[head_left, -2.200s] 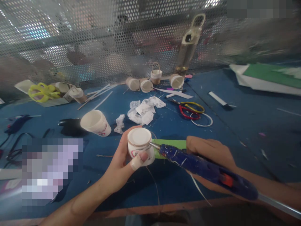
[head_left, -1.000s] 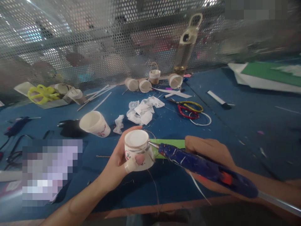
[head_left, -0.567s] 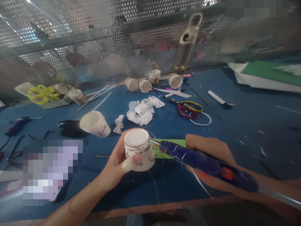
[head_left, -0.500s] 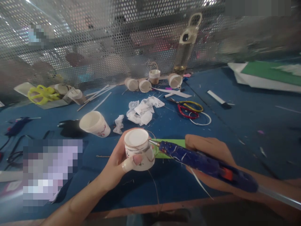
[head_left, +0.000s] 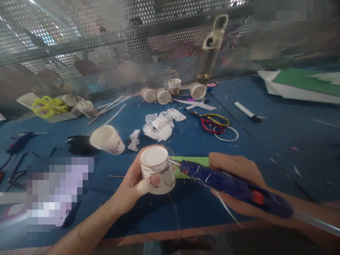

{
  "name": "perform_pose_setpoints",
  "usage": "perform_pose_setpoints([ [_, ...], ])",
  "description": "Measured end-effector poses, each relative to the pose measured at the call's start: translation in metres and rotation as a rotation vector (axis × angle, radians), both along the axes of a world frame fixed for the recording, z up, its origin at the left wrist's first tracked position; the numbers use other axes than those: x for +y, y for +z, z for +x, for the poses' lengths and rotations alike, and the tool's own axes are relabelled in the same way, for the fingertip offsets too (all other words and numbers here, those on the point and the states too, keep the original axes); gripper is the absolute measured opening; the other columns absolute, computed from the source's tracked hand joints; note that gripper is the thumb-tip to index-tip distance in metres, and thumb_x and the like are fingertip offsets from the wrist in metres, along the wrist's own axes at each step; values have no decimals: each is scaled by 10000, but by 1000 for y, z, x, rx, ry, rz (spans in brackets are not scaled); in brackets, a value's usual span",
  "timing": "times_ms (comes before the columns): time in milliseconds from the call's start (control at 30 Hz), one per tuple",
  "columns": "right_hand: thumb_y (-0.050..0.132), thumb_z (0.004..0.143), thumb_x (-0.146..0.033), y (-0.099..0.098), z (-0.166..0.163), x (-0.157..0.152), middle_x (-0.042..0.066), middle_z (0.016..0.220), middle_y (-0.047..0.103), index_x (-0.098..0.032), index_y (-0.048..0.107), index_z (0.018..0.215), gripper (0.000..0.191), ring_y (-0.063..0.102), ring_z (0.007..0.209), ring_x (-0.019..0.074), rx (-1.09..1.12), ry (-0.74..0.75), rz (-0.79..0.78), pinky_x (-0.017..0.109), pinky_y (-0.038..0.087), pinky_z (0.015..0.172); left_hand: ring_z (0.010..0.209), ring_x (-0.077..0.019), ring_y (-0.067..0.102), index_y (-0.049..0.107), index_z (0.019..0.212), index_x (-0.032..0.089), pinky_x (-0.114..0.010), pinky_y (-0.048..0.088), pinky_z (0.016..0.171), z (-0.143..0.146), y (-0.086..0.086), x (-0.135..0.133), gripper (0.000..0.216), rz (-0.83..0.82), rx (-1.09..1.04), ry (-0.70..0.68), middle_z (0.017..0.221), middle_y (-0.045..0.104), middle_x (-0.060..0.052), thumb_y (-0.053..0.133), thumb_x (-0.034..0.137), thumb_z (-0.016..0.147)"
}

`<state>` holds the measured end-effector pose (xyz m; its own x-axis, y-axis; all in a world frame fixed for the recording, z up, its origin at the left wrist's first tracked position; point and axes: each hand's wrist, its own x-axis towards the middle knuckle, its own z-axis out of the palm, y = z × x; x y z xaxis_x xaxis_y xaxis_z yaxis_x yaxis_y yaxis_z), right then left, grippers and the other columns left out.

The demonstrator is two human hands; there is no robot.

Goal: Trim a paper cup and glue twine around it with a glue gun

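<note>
My left hand (head_left: 132, 187) is closed around a white paper cup (head_left: 162, 182) held bottom up, the thumb pressed on its side. Thin brown twine (head_left: 151, 165) runs round the cup near its base and trails down toward the table edge. In my right hand (head_left: 236, 166) is a blue glue gun (head_left: 220, 180) with a clear glue stick (head_left: 316, 223) out of its back end. Its metal nozzle meets the cup's side at the twine, or comes very close. Behind the nozzle lies a green strip (head_left: 196, 162), partly hidden by the cup and the gun.
A white paper cup (head_left: 107, 140) leans left of crumpled white lace (head_left: 162, 125). Red-and-yellow scissors (head_left: 215, 122) lie beyond my right hand. Several small twine-wrapped cups and a bottle (head_left: 208, 53) stand by the perforated metal screen (head_left: 111, 46). A second glue gun (head_left: 20, 142) lies far left.
Almost nothing differs. The cup has turned or tilted slightly in my left hand, and the glue gun has shifted a touch with its nozzle still at the twine.
</note>
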<state>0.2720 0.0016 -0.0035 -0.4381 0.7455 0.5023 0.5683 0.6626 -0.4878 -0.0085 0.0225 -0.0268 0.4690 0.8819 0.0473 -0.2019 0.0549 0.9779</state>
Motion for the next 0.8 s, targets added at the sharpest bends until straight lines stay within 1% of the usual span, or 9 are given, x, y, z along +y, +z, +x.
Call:
perform_pose_setpoints([
  [100, 600, 806, -147, -1, -1, -1, -85, 667, 371, -257, 376, 783, 250, 340, 511, 86, 28, -5, -15, 254, 271, 506, 1073, -310, 671, 497, 1396, 305, -417, 538, 912, 3, 5, 0, 612, -39, 10, 9, 1295, 673, -101, 749, 464, 862],
  [233, 593, 836, -154, 1, -2, -4, -80, 652, 380, -260, 370, 775, 254, 345, 508, 92, -9, 26, -24, 266, 275, 505, 1050, -294, 665, 541, 1298, 300, -406, 531, 893, 5, 7, -1, 524, -42, 8, 22, 1285, 673, -86, 762, 458, 850],
  [333, 564, 838, -133, 3, -1, -5, -77, 640, 369, -264, 361, 777, 248, 337, 500, 100, -25, 15, -32, 272, 272, 491, 1084, -312, 659, 562, 1315, 276, -425, 519, 927, 4, 3, -1, 530, -18, 1, 41, 1247, 695, -97, 745, 473, 857],
  [400, 576, 833, -132, 3, -1, -4, -76, 635, 351, -265, 345, 771, 274, 323, 500, 104, -15, -9, -36, 277, 269, 483, 1093, -324, 665, 567, 1340, 263, -438, 520, 936, 3, 0, -1, 549, -3, -12, 54, 1222, 709, -108, 729, 483, 864],
  [467, 580, 827, -124, 2, -1, -3, -74, 637, 346, -264, 332, 768, 291, 312, 502, 105, 5, -26, -36, 280, 266, 481, 1111, -333, 667, 554, 1379, 263, -448, 524, 943, 3, -3, 0, 574, 7, -41, 42, 1246, 703, -118, 718, 474, 872],
  [567, 569, 817, -107, 1, -1, -2, -77, 645, 354, -262, 343, 773, 277, 322, 499, 99, 20, -20, -42, 275, 274, 485, 1155, -348, 653, 526, 1430, 264, -455, 538, 944, 3, -2, 1, 619, 23, -73, 15, 1316, 670, -135, 711, 470, 876],
  [700, 592, 817, -124, 1, -2, -3, -88, 645, 359, -255, 381, 761, 254, 337, 500, 85, 32, -10, -14, 255, 277, 487, 1154, -341, 653, 515, 1434, 282, -457, 537, 952, 3, 3, 0, 617, 3, -21, -15, 1332, 664, -133, 709, 488, 886],
  [800, 616, 828, -173, 3, -3, -4, -89, 635, 392, -253, 394, 751, 248, 354, 494, 84, 23, 1, -30, 255, 268, 473, 1176, -336, 643, 555, 1401, 283, -449, 513, 992, 2, 2, 0, 577, 10, 2, 32, 1344, 662, -110, 714, 483, 883],
])
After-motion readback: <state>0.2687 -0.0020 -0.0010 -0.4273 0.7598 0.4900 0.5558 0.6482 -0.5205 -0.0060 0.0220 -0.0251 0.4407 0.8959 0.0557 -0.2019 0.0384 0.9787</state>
